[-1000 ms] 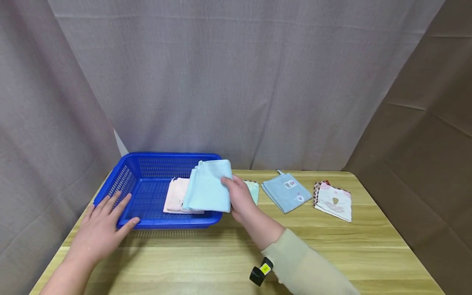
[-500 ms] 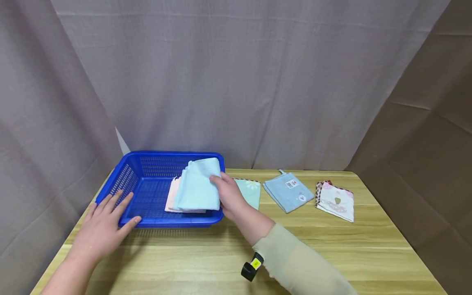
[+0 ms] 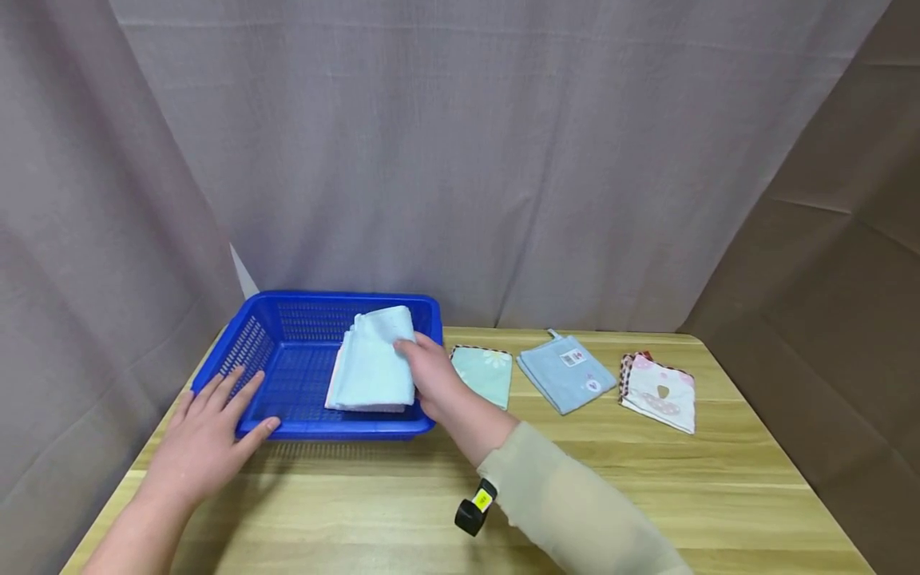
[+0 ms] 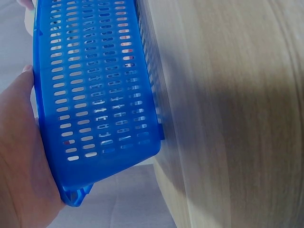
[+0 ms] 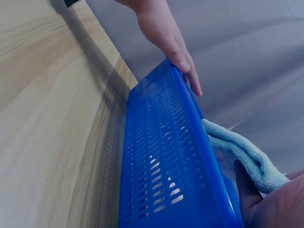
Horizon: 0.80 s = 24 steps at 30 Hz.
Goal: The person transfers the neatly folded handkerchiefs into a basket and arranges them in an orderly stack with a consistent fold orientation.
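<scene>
Looking at a wood-grain table [image 3: 345,503], pale with darker streaks, backed by a grey curtain [image 3: 460,160] that wraps round the left, and flanked on the right by a creased brown sheet [image 3: 819,319]. Showing a thin white wedge [image 3: 243,271] at the curtain, behind the basket [image 3: 323,430], blue and perforated, set toward the table's left. Holding the folded pale-blue cloth [image 3: 370,363] at the basket's right part, pinched by its right edge in the right hand [image 3: 434,375], with thumb on top. Resting the left hand [image 3: 204,443] on the basket's near-left corner, with fingers spread. Lying on the wood to the right, in order: mint cloth [image 3: 480,375], grey-blue cloth [image 3: 553,377], white patterned cloth [image 3: 668,391]. Can't see much of the pink cloth [image 3: 332,391], covered except for a sliver at the left; can't tell if touching the one above. Can't see the right fingers under the pale-blue cloth, nor read the grey-blue one's label. Cropped in both wrist views: basket and near hand.
</scene>
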Each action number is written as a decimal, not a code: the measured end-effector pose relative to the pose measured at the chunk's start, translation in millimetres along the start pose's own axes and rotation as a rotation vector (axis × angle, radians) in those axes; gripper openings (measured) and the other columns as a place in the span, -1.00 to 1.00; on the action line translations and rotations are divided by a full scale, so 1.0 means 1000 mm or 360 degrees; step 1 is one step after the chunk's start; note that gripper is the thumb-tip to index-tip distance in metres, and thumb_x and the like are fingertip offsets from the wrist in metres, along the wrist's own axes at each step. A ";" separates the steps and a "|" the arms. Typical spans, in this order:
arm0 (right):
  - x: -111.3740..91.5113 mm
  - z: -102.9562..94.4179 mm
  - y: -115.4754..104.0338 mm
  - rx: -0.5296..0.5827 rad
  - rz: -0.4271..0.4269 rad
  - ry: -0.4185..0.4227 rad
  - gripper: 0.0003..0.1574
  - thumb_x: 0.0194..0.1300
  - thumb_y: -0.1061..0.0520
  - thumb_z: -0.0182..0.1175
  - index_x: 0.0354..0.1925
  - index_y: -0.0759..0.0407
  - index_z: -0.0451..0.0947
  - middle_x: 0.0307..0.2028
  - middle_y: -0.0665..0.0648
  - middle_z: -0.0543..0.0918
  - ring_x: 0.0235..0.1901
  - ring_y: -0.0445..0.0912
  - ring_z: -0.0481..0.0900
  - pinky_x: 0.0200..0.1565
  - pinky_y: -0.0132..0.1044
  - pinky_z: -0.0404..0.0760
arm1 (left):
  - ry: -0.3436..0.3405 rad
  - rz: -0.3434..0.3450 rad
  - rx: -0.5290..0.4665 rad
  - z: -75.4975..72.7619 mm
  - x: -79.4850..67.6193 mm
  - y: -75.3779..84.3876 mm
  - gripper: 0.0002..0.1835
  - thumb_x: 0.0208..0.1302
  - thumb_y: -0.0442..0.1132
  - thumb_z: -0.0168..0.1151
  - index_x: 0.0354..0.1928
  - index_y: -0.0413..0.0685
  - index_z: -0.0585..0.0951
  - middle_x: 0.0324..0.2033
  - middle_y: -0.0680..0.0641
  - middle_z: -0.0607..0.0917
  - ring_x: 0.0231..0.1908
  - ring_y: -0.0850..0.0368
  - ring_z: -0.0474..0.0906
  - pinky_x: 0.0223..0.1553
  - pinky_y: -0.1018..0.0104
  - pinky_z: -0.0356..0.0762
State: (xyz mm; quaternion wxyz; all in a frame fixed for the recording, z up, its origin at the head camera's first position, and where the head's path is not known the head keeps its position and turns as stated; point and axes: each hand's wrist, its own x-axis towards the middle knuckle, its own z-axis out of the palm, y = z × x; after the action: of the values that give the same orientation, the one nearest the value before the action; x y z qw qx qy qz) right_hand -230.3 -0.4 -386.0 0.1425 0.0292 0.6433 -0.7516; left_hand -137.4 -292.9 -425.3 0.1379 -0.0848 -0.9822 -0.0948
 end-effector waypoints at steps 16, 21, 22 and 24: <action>0.019 0.017 0.002 -0.0033 0.0049 -0.0054 -0.43 0.45 0.06 0.04 0.36 0.16 0.35 -0.04 0.21 0.63 -0.12 0.01 0.62 -0.15 -0.12 0.64 | -0.0011 0.0000 -0.0001 0.000 0.001 0.000 -0.18 0.38 0.32 0.03 0.50 -0.02 0.24 0.40 -0.41 0.25 0.35 -0.48 0.09 0.36 -0.41 -0.23; 0.024 0.021 0.006 -0.0051 0.0091 -0.0074 -0.38 0.47 0.05 0.01 0.42 0.15 0.29 -0.01 0.20 0.62 -0.09 0.01 0.60 -0.13 -0.12 0.64 | 0.0000 0.0004 0.0004 0.000 0.001 0.000 -0.19 0.38 0.31 0.05 0.49 -0.02 0.25 0.39 -0.40 0.26 0.35 -0.48 0.11 0.36 -0.42 -0.20; 0.025 0.021 0.007 -0.0054 0.0091 -0.0081 -0.38 0.47 0.05 0.01 0.42 0.16 0.28 -0.01 0.20 0.62 -0.09 0.00 0.60 -0.13 -0.13 0.63 | 0.0003 0.0003 0.0005 0.001 0.001 0.000 -0.19 0.38 0.31 0.05 0.50 -0.01 0.25 0.39 -0.40 0.26 0.35 -0.47 0.11 0.35 -0.42 -0.19; 0.027 0.023 0.008 -0.0047 0.0076 -0.0093 -0.40 0.47 0.06 0.00 0.40 0.19 0.30 0.00 0.22 0.62 -0.08 0.01 0.61 -0.12 -0.12 0.64 | 0.0005 0.0001 0.0005 0.001 0.001 0.000 -0.19 0.37 0.31 0.05 0.50 -0.01 0.25 0.39 -0.40 0.26 0.35 -0.47 0.11 0.35 -0.42 -0.18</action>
State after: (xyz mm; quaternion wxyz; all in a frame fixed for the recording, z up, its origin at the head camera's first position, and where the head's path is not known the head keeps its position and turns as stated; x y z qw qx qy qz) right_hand -251.3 -28.6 -396.4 0.1797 0.0204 0.6491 -0.7389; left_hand -138.4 -293.0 -425.9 0.1398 -0.0848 -0.9821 -0.0934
